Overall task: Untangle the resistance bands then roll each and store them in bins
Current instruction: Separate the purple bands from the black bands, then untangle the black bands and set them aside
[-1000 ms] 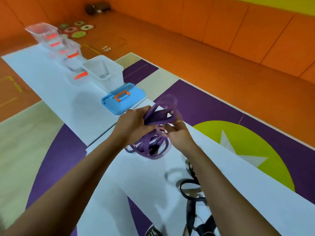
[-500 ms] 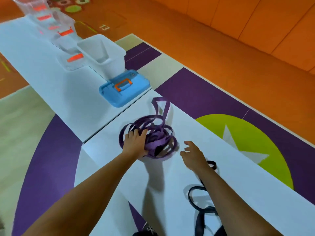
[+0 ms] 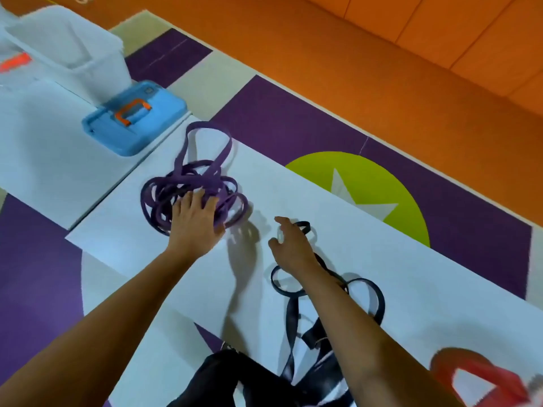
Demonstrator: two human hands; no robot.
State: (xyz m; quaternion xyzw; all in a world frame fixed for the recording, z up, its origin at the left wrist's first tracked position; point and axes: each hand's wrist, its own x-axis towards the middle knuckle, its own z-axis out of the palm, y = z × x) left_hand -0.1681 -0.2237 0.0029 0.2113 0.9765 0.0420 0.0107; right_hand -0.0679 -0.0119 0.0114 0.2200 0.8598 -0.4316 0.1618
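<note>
A purple resistance band [image 3: 194, 183] lies in a loose coil on the white table [image 3: 367, 259], one loop sticking out toward the blue lid. My left hand [image 3: 195, 221] lies flat on the coil with straight fingers, pressing it down. My right hand [image 3: 293, 245] hovers to the right of it, fingers loosely spread, holding nothing. Under my right forearm lies a tangled black band [image 3: 293, 301]. A red band [image 3: 482, 374] shows at the bottom right corner. A clear open bin [image 3: 76, 54] stands at the upper left.
A blue lid with an orange handle [image 3: 135, 116] lies flat between the bin and the purple band. More clear bins with orange latches [image 3: 14, 64] sit at the far left edge. An orange padded floor runs beyond the table.
Both hands held the purple band up a second ago. It now lies on the table under my left hand, and my right hand has let go and moved right, over the black band.
</note>
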